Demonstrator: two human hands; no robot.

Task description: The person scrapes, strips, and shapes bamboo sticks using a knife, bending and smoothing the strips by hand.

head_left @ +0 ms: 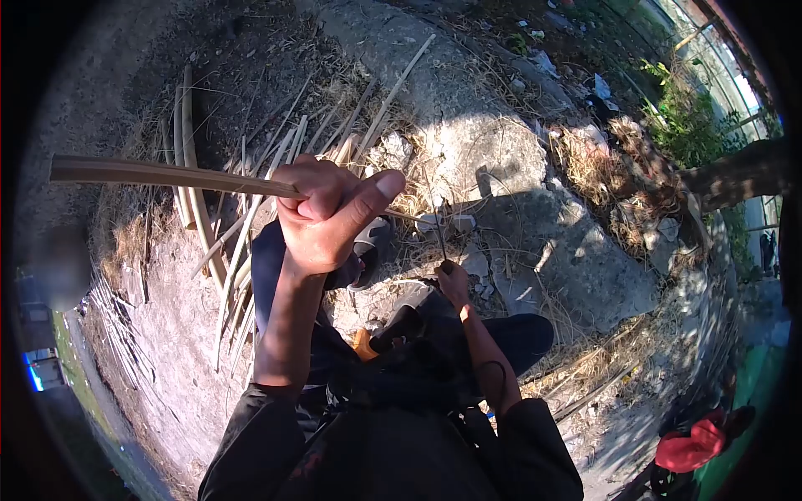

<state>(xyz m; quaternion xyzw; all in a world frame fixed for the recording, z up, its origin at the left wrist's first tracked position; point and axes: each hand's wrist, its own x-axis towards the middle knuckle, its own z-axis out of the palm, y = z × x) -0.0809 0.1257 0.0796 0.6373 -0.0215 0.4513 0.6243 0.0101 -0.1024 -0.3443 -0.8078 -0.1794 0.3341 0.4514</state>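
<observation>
My left hand (326,213) is raised in front of me, its fingers wrapped round a long brown split-bamboo strip (167,174). The strip sticks out far to the left, and a thin pale length of it shows on the right of the fist. Lower and to the right, my right hand (454,285) is closed on the dark handle of what looks like a knife (440,232). Its narrow dark blade, seen nearly edge-on, points away from me, near the strip's thin end. Whether blade and strip touch, I cannot tell.
Split bamboo pieces (238,259) lie beside my left leg, with more sticks (397,92) beyond. A broken concrete slab (568,250) is ahead to the right. Dry fibres (593,171) and a tree trunk (739,175) stand farther right. A red item (692,447) lies at lower right.
</observation>
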